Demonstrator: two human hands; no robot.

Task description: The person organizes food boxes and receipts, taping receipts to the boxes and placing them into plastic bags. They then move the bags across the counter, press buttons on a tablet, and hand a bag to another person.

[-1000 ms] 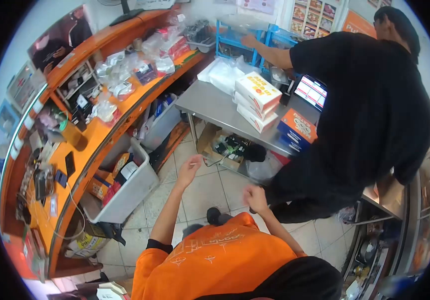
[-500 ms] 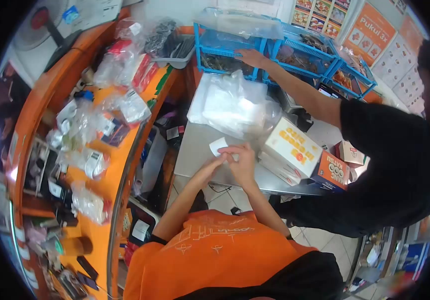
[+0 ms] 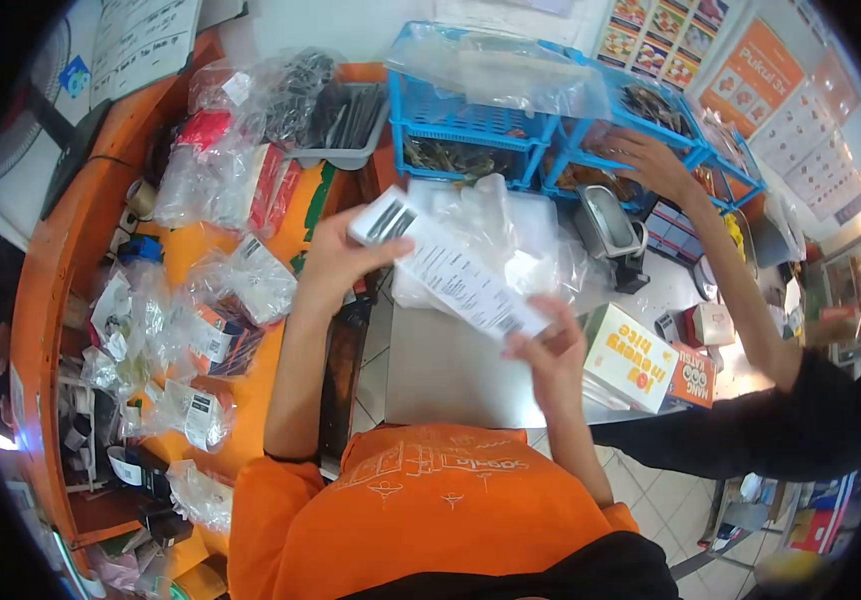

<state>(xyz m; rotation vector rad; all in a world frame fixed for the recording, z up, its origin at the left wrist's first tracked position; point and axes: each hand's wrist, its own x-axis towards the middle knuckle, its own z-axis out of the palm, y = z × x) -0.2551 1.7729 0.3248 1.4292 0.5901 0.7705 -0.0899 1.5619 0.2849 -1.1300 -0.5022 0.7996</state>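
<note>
Receipt [image 3: 456, 275], a long white printed strip, stretches tilted above the steel table [image 3: 441, 375]. Blue baskets [image 3: 471, 110] stand behind the table. A co-worker's hand [image 3: 651, 160] reaches into them. Left hand [image 3: 336, 262] pinches the receipt's upper end; right hand [image 3: 551, 355] grips its lower end.

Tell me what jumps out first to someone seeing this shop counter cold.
First, the long printed receipt stretched at centre between the left hand and the right hand, above the steel table. Behind it, bright blue baskets under clear plastic line the back wall, where a co-worker's hand reaches in from the right. Along the left runs an orange counter heaped with clear plastic packets.
</note>
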